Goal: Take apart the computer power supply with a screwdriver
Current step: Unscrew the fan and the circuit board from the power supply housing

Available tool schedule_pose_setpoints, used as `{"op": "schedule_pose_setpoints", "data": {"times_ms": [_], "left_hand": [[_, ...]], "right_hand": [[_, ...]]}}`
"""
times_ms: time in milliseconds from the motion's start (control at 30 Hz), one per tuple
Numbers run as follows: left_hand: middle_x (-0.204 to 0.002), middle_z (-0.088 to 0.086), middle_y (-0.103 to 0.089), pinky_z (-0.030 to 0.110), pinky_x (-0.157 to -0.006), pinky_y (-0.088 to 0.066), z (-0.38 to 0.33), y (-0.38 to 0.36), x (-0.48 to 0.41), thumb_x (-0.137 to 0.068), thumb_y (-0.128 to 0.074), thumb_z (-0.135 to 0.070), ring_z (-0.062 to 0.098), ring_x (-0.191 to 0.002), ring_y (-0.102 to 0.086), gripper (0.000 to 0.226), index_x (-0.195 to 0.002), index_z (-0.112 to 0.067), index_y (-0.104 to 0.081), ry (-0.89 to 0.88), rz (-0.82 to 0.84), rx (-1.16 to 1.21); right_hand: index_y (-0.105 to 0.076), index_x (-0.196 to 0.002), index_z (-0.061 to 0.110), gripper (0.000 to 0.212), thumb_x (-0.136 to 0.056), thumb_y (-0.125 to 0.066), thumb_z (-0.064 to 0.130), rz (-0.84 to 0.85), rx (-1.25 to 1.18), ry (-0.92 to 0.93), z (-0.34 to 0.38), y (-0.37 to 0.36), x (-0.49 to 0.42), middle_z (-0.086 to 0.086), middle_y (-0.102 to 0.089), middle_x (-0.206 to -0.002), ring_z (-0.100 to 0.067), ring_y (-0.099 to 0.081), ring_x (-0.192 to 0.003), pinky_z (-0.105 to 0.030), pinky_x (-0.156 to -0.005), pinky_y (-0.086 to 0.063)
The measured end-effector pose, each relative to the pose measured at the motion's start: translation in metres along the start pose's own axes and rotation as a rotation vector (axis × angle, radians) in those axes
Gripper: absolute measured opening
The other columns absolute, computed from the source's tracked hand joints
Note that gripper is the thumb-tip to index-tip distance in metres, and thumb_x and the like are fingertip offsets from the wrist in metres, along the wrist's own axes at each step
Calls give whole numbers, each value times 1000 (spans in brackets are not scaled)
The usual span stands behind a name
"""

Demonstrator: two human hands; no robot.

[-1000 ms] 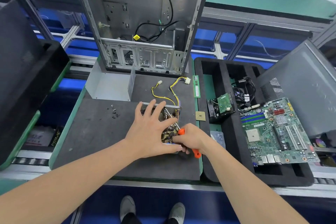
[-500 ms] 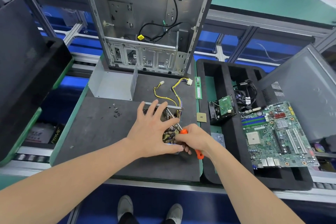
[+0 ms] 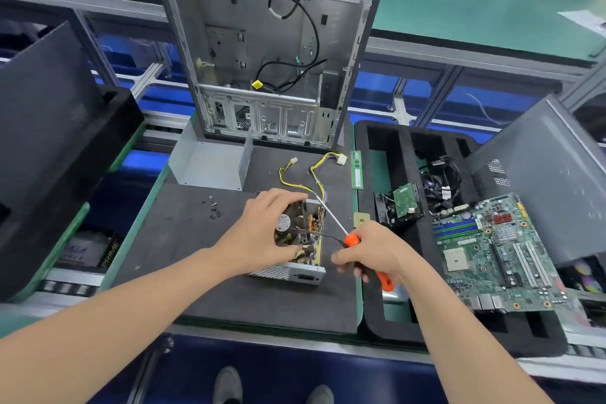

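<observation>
The opened power supply (image 3: 296, 274) lies on the dark foam mat (image 3: 183, 249), its cover off and its circuit board and yellow cables (image 3: 314, 174) exposed. My left hand (image 3: 259, 233) grips a black fan (image 3: 288, 225), tilted up out of the supply's housing. To the right of the supply, my right hand (image 3: 377, 256) holds the orange-handled screwdriver (image 3: 352, 241); its shaft points up-left over the supply toward the cables. The removed grey metal cover (image 3: 210, 167) sits behind, at the mat's far left.
An empty PC case (image 3: 262, 52) stands upright at the mat's back. Several loose screws (image 3: 213, 207) lie left of the supply. A RAM stick (image 3: 357, 170) and a CPU (image 3: 360, 218) lie right. A black foam tray (image 3: 387, 325) holds a motherboard (image 3: 492, 256), drive and cables.
My left hand went from lying flat over the supply to gripping the fan and tilting it up. My right hand drew the screwdriver back to the right, off the supply.
</observation>
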State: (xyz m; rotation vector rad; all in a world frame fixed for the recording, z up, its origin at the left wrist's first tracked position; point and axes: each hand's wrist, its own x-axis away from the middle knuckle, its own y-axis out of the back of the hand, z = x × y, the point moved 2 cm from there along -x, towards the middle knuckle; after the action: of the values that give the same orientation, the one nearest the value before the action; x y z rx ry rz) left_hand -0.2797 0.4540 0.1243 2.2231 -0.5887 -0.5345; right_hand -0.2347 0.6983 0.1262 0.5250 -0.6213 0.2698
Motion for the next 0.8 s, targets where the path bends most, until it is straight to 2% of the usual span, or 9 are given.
{"op": "schedule_pose_setpoints", "data": {"times_ms": [167, 300, 367, 433, 467, 533, 600, 700, 800], "left_hand": [[-144, -16, -51, 26, -113, -35, -5, 32, -4, -69, -90, -38, 3, -135, -44, 96, -152, -30, -41, 65, -10, 3], [-140, -11, -56, 23, -109, -38, 7, 73, -13, -70, -93, -38, 4, -128, -50, 92, -149, -25, -47, 136, -90, -59], [-135, -9, -58, 23, -105, -41, 20, 97, -18, -68, -93, -39, 3, -120, -52, 89, -145, -23, -52, 164, -138, -104], [-129, -7, -56, 24, -101, -42, 41, 118, -25, -66, -93, -40, 3, -114, -50, 87, -142, -22, -55, 176, -146, -171], [-128, -5, -53, 24, -99, -41, 53, 128, -29, -66, -93, -41, 5, -113, -48, 87, -141, -22, -55, 185, -132, -194], [-126, -5, -46, 22, -98, -38, 81, 145, -39, -65, -93, -41, 7, -113, -47, 88, -142, -23, -53, 222, -89, -219], [-126, -5, -44, 26, -101, -42, 108, 154, -51, -64, -93, -41, 11, -114, -48, 92, -143, -22, -52, 235, -29, -254], [-124, -4, -40, 28, -100, -44, 143, 155, -68, -62, -94, -41, 15, -114, -50, 97, -146, -19, -49, 229, 79, -269], [-128, -2, -39, 34, -105, -44, 167, 145, -85, -64, -94, -41, 20, -120, -49, 99, -148, -17, -47, 201, 154, -281]], "right_hand": [[-65, -72, 7, 21, -77, -80, 21, -131, -9, 161, 29, 16, 13, -11, -77, -72, -21, -67, -52, -29, -47, -51], [-49, -64, 16, 24, -76, -70, 20, -334, 119, 284, 80, 14, 4, -9, -71, -58, -17, -53, -38, -22, -36, -40], [-45, -65, 16, 27, -77, -69, 21, -434, 180, 360, 109, 6, -6, -12, -70, -60, -11, -55, -38, -20, -33, -37], [-43, -64, 17, 31, -79, -70, 20, -487, 208, 402, 137, -6, -20, -15, -69, -66, -20, -68, -55, -30, -44, -52], [-43, -64, 17, 32, -80, -71, 19, -494, 225, 408, 151, -12, -28, -14, -67, -66, -27, -69, -63, -35, -53, -54], [-49, -65, 12, 28, -80, -72, 18, -502, 302, 411, 177, -23, -50, -9, -62, -68, -30, -60, -69, -34, -58, -48], [-60, -77, 5, 19, -83, -71, 19, -508, 390, 374, 197, -32, -73, -9, -62, -80, -28, -57, -78, -36, -62, -45], [-65, -90, 10, 13, -85, -70, 21, -490, 439, 297, 215, -44, -107, -11, -64, -94, -31, -59, -91, -36, -70, -49], [-64, -91, 14, 11, -84, -69, 21, -507, 446, 262, 222, -50, -132, -11, -66, -96, -30, -58, -97, -38, -76, -54]]}}
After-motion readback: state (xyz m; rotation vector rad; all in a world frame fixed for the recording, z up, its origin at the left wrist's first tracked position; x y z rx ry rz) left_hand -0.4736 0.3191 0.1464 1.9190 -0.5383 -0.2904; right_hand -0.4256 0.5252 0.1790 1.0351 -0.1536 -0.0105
